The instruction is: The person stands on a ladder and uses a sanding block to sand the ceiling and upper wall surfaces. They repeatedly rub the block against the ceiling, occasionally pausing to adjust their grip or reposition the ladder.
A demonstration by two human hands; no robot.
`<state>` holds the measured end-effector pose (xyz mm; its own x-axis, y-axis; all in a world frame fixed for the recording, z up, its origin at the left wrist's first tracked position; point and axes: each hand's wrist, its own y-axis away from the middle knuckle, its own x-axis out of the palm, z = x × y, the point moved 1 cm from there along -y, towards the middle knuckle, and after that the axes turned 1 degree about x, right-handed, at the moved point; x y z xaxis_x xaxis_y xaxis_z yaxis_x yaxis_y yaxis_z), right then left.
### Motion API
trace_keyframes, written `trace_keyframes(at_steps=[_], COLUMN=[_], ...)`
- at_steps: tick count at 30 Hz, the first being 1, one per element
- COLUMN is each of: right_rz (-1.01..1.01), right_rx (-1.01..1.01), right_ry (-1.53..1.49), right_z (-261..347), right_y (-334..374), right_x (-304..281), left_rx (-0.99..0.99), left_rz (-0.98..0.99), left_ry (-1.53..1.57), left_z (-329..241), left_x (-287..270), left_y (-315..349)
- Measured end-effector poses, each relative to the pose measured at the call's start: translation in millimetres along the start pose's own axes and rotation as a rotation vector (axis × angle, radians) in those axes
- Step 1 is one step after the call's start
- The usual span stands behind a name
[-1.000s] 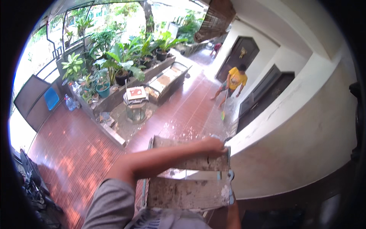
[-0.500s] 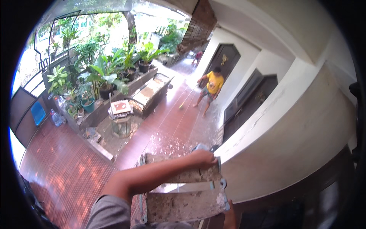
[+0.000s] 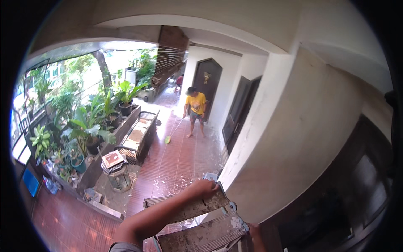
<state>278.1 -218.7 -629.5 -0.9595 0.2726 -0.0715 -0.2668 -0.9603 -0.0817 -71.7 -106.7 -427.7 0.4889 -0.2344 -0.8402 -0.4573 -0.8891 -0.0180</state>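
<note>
A paint-splattered stepladder [image 3: 197,231] with worn, ribbed treads stands right below me. Across its upper tread stretches my left forearm, and my left hand [image 3: 206,188] is closed over the tread's far right corner. My right hand [image 3: 254,231] is at the right edge of the lower tread, its fingers wrapped around the ladder's side and partly hidden. White flecks and chips [image 3: 174,182] lie scattered over the red floor just beyond the ladder.
A person in a yellow shirt [image 3: 195,103] stands ahead, holding a long stick with a yellow-green head [image 3: 167,140] on the floor. To the left are a bench [image 3: 136,136], a glass-sided stand [image 3: 120,180] and potted plants [image 3: 90,126]. A wall [image 3: 289,138] rises close on my right.
My view has swung right and up, so the scene sits further left and lower. Both hands stay on the stepladder. The person in yellow now stands more upright, facing the floor.
</note>
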Motion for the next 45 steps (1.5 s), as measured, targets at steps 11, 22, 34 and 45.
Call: trace_keyframes(at_steps=[11,22,34,45], right_rz=[0.033,0.246,0.236,0.23], right_rx=[0.149,0.332,0.377,-0.251], right_ry=[-0.605,-0.521,-0.539,-0.24], right_z=[164.5,167.0,164.6,253.5], right_y=[15.7,26.7,7.3,6.6], right_x=[14.2,32.3,28.9,93.6], left_rx=[0.057,-0.085,-0.033,0.341], left_rz=[-0.021,0.098,0.206,-0.166], left_ry=[0.017,0.123,0.014,0.734], left_z=[-0.9,-15.2,-4.8,-20.4], left_x=[-4.1,-19.7,-15.9,0.5], left_y=[1.8,9.0,4.4,3.1])
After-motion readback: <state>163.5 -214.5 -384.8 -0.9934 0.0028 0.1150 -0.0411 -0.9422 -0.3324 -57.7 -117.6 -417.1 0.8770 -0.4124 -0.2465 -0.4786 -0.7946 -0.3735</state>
